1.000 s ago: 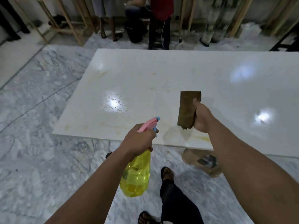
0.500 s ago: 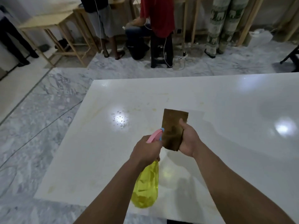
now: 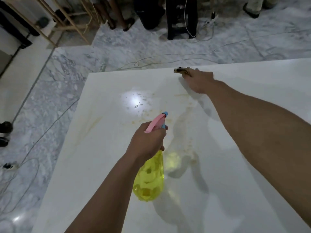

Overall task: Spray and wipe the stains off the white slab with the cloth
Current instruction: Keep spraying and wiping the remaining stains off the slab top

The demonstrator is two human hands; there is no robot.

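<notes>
The white slab point(image 3: 104, 165) fills the lower right of the view, with yellowish stains and spray droplets near its middle. My left hand point(image 3: 148, 140) grips a yellow spray bottle point(image 3: 149, 179) by its pink and blue trigger head, held above the slab. My right hand point(image 3: 199, 82) reaches out to the slab's far edge and presses the brown cloth point(image 3: 182, 70) flat there; only a strip of the cloth shows past my fingers.
Marble floor point(image 3: 50, 91) surrounds the slab, with cables trailing across it. Beyond the far edge stand a black stool point(image 3: 181, 17), wooden table legs point(image 3: 67, 19) and people's feet. Shoes point(image 3: 5, 132) show at the left edge.
My right hand has moved from in front of me, cloth held upright, out to the slab's far edge with the cloth pressed down. The view tilted down and closer over the slab.
</notes>
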